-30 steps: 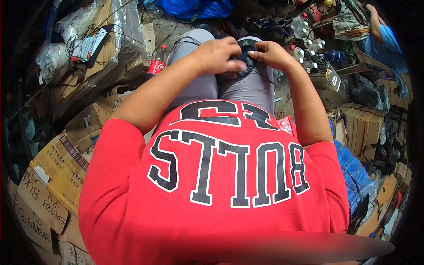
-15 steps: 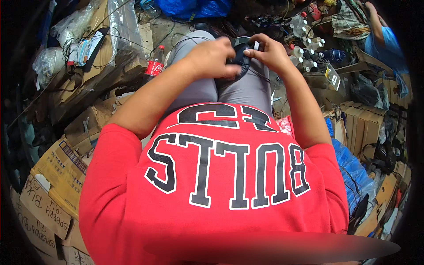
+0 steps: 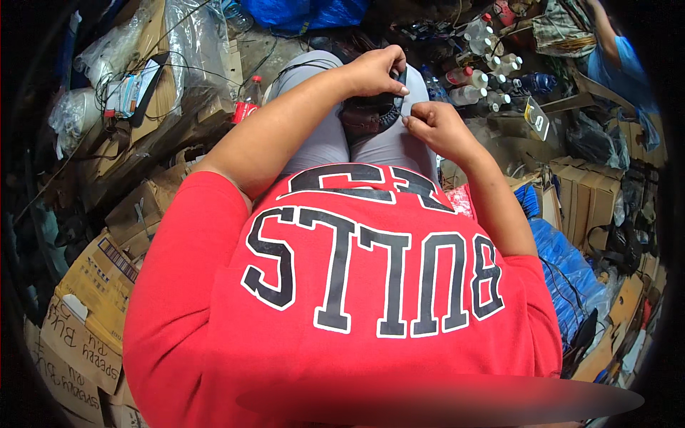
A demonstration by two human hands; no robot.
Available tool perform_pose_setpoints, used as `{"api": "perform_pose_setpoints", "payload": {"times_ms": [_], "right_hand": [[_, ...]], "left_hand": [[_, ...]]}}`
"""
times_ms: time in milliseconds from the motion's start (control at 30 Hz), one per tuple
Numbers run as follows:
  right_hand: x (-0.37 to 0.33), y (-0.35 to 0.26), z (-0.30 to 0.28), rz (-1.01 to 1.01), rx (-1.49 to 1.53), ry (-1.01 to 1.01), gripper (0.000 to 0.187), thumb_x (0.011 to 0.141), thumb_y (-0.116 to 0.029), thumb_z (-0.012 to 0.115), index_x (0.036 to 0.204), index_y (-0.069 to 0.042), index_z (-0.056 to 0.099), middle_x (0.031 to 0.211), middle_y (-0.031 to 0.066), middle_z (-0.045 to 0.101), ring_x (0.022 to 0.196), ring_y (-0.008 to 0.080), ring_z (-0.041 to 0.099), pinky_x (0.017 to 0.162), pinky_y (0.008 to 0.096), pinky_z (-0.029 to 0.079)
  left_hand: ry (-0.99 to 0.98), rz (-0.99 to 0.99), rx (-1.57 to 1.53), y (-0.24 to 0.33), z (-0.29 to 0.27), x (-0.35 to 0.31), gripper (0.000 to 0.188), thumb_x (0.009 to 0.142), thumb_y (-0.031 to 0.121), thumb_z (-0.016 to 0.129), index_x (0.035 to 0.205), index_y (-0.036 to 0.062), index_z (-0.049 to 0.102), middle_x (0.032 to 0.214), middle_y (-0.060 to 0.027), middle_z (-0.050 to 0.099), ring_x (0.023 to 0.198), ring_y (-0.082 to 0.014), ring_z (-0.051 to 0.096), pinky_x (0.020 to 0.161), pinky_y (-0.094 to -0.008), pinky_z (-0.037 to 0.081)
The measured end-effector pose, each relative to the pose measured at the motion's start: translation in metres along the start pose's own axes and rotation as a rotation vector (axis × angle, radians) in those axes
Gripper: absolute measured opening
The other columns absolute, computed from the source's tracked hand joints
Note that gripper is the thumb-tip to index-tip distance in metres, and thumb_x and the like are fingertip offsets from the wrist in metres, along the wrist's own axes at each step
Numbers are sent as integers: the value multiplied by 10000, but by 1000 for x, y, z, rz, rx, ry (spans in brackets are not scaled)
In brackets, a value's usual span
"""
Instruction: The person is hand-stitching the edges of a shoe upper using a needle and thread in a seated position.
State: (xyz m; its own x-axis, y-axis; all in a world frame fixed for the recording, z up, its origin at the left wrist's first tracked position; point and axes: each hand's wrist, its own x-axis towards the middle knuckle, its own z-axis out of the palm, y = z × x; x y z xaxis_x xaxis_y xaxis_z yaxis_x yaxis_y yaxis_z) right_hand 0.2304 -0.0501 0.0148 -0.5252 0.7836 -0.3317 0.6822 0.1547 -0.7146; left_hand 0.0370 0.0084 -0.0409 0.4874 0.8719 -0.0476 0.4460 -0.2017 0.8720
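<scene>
Flattened brown cardboard (image 3: pixel 581 200), clear crinkled plastic sheeting (image 3: pixel 193 57) and a bright blue plastic tarp (image 3: pixel 317 13) crowd the room around the seated person, whose grey cloth trousers (image 3: pixel 317 146) make the working surface. Lying across the thighs, just below the left hand (image 3: pixel 391 77), is a dark brown, rounded leather shoe (image 3: pixel 361 121) with a ridged, gathered-looking band along its edge. Thighs set close together seem to serve as a cradle, which would spare the hands its full weight.

The left hand arches over the shoe's far edge, fingers bent and thumb stretched toward the right; a dark strip shows between them, yet how firmly it is pinched I cannot tell. Coming from above probably steadies the shoe against the lap while leaving its near side free.

Just beside that edge, the right hand (image 3: pixel 444 132) has its fingers folded, thumb pressed to the curled index finger. Whether a thread or some small tool sits in that pinch is too small to tell; its closeness suggests fine work at the band.

Beyond the right hand's grip stand clear plastic bottles with white caps (image 3: pixel 469 96); well left of the left hand's grip is a red-labelled clear bottle (image 3: pixel 245 111), apparently kept outside the elbows' reach.
</scene>
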Motion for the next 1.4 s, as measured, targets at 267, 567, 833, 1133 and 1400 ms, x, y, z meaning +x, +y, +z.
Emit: {"api": "perform_pose_setpoints", "payload": {"times_ms": [267,567,833,1133,1400], "right_hand": [[-32,-4,-24,5,403,146,217,870,-203,635,770,-17,582,642,-32,433,625,59,401,550,250,351],[-9,-4,-10,-123,-46,189,191,824,-163,635,999,-115,695,783,105,583,710,239,584,655,321,464],[-3,-4,-7,-85,-63,166,198,798,-139,609,970,-112,705,786,117,603,730,262,611,675,339,485],[0,-5,2,-141,-131,236,179,783,-154,629,937,-105,706,810,130,627,755,295,619,687,363,492],[3,-10,-4,-185,-233,213,178,763,-137,657,931,-103,705,811,122,635,765,291,621,680,360,491]], "left_hand": [[-81,-26,-22,-3,-19,2,408,680,236,805,942,27,573,881,-44,592,855,-147,537,775,-286,435],[-359,-38,-201,0,-38,-3,329,739,186,751,1001,50,606,929,17,594,966,-110,506,901,-280,373],[-467,-71,-184,3,-47,-11,366,768,129,701,1120,53,641,1028,-34,646,954,-128,562,926,-274,403],[-538,-85,-257,0,-48,-11,402,777,76,645,1177,52,622,1087,-62,648,997,-136,565,949,-282,400],[-494,-113,-237,1,-42,-4,317,761,94,676,1076,63,665,1010,-34,651,943,-133,567,908,-278,406]]}}
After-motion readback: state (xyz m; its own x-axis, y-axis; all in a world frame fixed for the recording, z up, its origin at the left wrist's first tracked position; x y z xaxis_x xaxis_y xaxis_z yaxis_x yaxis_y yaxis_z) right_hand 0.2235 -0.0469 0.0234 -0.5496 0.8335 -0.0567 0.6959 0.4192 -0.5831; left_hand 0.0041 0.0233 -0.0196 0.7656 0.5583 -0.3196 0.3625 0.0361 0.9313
